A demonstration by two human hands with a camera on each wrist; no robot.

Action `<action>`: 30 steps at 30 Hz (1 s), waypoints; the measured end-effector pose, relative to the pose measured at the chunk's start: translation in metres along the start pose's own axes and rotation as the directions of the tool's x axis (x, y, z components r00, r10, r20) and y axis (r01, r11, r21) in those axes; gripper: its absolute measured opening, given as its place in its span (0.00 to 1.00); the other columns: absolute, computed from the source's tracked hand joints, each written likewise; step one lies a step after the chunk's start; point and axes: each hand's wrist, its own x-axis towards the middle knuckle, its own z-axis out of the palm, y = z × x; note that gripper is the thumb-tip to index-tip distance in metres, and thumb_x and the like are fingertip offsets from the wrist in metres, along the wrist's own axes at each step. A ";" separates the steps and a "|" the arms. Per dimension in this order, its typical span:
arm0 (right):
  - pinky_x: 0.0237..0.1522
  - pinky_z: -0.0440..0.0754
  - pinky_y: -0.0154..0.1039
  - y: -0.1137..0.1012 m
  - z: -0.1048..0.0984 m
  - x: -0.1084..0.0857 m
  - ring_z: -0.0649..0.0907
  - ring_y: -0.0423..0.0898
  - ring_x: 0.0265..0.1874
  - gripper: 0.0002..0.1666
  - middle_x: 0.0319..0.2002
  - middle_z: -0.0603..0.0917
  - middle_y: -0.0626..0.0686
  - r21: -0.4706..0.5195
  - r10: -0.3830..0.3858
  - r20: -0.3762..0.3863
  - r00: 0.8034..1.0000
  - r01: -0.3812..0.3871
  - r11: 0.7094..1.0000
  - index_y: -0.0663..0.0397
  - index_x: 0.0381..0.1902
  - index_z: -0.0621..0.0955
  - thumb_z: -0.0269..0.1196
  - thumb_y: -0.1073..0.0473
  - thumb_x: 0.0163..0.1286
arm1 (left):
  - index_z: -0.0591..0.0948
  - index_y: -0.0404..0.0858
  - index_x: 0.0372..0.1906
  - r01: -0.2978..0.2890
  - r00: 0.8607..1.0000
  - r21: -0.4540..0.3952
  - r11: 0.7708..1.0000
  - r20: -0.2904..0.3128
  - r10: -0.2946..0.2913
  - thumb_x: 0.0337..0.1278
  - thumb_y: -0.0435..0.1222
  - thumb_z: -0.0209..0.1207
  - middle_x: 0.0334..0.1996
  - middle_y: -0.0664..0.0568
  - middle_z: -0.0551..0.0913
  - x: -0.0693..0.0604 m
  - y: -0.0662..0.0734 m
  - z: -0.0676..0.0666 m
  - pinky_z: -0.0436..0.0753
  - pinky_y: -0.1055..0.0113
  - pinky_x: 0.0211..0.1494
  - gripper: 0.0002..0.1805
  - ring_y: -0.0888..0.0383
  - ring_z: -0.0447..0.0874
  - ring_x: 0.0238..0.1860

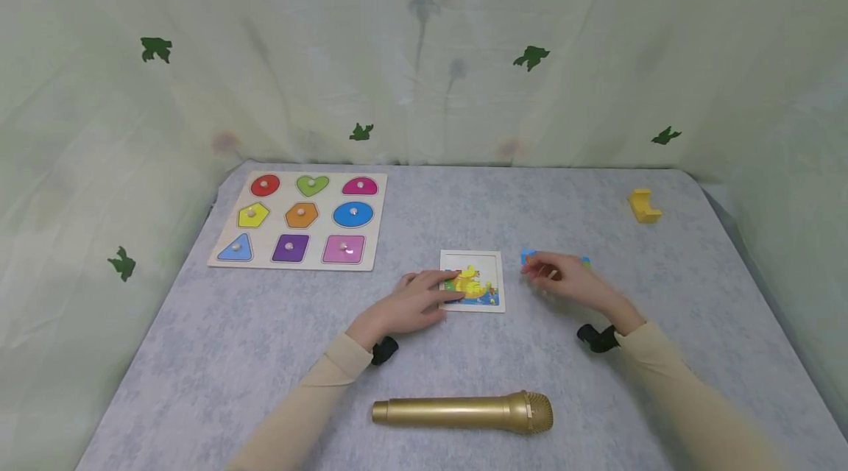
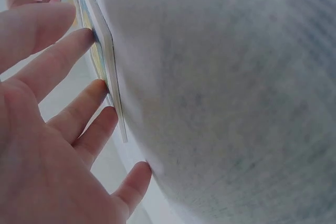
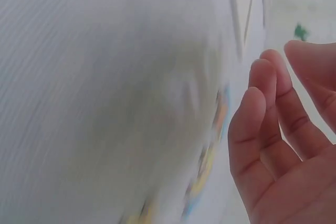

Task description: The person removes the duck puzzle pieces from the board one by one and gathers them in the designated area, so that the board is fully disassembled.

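The left hand (image 1: 409, 303) rests its spread fingertips on the left part of a small white-framed puzzle (image 1: 501, 302), whose lower half shows a yellow figure on blue. Its fingers (image 2: 76, 109) touch the puzzle's edge (image 2: 112, 59) in the left wrist view. Right of the frame, the right hand (image 1: 573, 281) hovers over the table, fingers loosely bent and thumb near the index finger. No piece shows between its fingers (image 3: 245, 124) in the right wrist view. Colourful puzzle pieces (image 1: 527, 255) lie behind it, partly hidden by the hand; more blurred pieces (image 3: 205, 170) appear below it.
A board of coloured knobbed shapes (image 1: 380, 235) lies at the back left. The gold microphone (image 1: 457, 413) lies crosswise near the front, between the forearms. A yellow block (image 1: 642, 207) sits at the back right. Pale curtains (image 1: 464, 51) hang behind the table.
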 end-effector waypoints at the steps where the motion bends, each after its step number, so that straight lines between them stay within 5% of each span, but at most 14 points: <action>1: 0.38 0.78 0.38 -0.003 0.005 0.005 0.79 0.47 0.36 0.09 0.38 0.83 0.52 0.001 -0.006 0.018 1.000 0.006 1.000 0.61 0.44 0.81 0.62 0.69 0.66 | 0.74 0.49 0.65 0.001 1.000 0.003 1.000 0.001 -0.001 0.66 0.39 0.54 0.71 0.50 0.60 0.000 0.000 0.000 0.56 0.46 0.64 0.23 0.51 0.55 0.70; 12: 0.41 0.77 0.41 -0.023 0.039 0.049 0.78 0.44 0.37 0.12 0.39 0.81 0.49 -0.042 -0.023 0.116 0.993 0.028 0.999 0.57 0.45 0.80 0.60 0.70 0.64 | 0.74 0.50 0.66 -0.001 1.000 0.027 1.000 0.002 0.001 0.67 0.40 0.54 0.71 0.51 0.60 0.000 -0.001 0.002 0.56 0.46 0.65 0.23 0.52 0.56 0.70; 30: 0.41 0.75 0.40 -0.037 0.055 0.074 0.74 0.46 0.35 0.18 0.36 0.77 0.50 -0.158 0.023 0.127 0.992 -0.003 0.987 0.56 0.45 0.79 0.65 0.71 0.55 | 0.75 0.49 0.65 -0.009 1.000 0.021 1.000 -0.010 0.009 0.67 0.40 0.54 0.71 0.51 0.61 0.001 -0.004 0.004 0.57 0.45 0.64 0.22 0.51 0.56 0.69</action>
